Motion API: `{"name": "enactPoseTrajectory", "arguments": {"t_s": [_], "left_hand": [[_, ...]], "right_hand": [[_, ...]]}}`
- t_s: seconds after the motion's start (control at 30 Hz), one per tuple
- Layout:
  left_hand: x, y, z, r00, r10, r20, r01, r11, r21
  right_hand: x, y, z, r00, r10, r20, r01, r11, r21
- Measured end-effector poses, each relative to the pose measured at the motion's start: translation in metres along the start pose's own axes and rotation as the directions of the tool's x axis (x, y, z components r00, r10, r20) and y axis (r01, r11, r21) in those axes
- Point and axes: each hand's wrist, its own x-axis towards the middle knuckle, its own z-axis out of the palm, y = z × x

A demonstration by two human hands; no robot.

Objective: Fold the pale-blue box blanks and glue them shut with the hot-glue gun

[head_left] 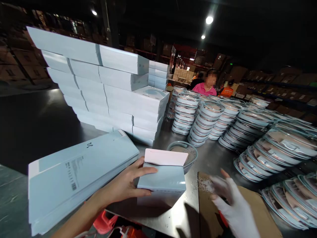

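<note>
My left hand grips a small light-blue carton from its left side, fingers on the top and the near side. A pale pink flap stands up at the carton's far edge; the inside is hidden. Behind it, a round clear bowl is partly covered by the flap. My right hand, in a white glove with bare fingertips, hovers over a brown cardboard sheet. Its fingers are apart but blurred, and I make out nothing held. White speckled bits lie near its fingertips.
Flat light-blue cartons lie stacked at my left. Behind them rises a wall of boxes. Several stacks of clear round containers fill the right side. A person in a pink top is beyond them. Something red is below the table edge.
</note>
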Motion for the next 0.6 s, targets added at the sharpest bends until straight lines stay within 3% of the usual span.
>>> {"name": "enactPoseTrajectory", "arguments": {"t_s": [0.03,0.07,0.13,0.17,0.23,0.3,0.37,0.5,0.6], "left_hand": [[0.0,-0.001,0.001,1.0,-0.001,-0.004,0.001,1.0,-0.005],[-0.001,-0.003,0.003,1.0,0.007,-0.012,-0.007,1.0,-0.016],[-0.003,-0.009,0.011,0.996,0.062,-0.071,-0.067,0.995,-0.076],[-0.003,-0.014,0.017,0.988,0.096,-0.124,-0.111,0.987,-0.114],[-0.005,-0.023,0.03,0.958,0.157,-0.239,-0.202,0.963,-0.178],[-0.005,-0.03,0.04,0.932,0.199,-0.304,-0.267,0.942,-0.203],[-0.005,-0.031,0.041,0.927,0.244,-0.286,-0.305,0.933,-0.192],[-0.004,-0.019,0.026,0.942,0.302,-0.148,-0.322,0.935,-0.145],[-0.002,-0.008,0.016,0.954,0.296,-0.046,-0.3,0.946,-0.126]], "right_hand": [[0.007,-0.014,0.022,0.97,-0.205,0.129,0.192,0.976,0.102],[0.014,-0.025,0.042,0.899,-0.318,0.3,0.275,0.945,0.177],[0.024,-0.035,0.071,0.789,-0.417,0.451,0.338,0.908,0.248],[0.027,-0.034,0.079,0.774,-0.417,0.477,0.342,0.908,0.241],[0.028,-0.026,0.083,0.783,-0.413,0.465,0.365,0.911,0.193],[0.025,-0.017,0.082,0.754,-0.456,0.472,0.443,0.885,0.147],[0.022,-0.015,0.082,0.661,-0.561,0.498,0.598,0.795,0.102],[0.019,-0.029,0.094,0.382,-0.799,0.464,0.885,0.461,0.065],[0.024,-0.033,0.101,0.273,-0.847,0.457,0.943,0.33,0.047]]}}
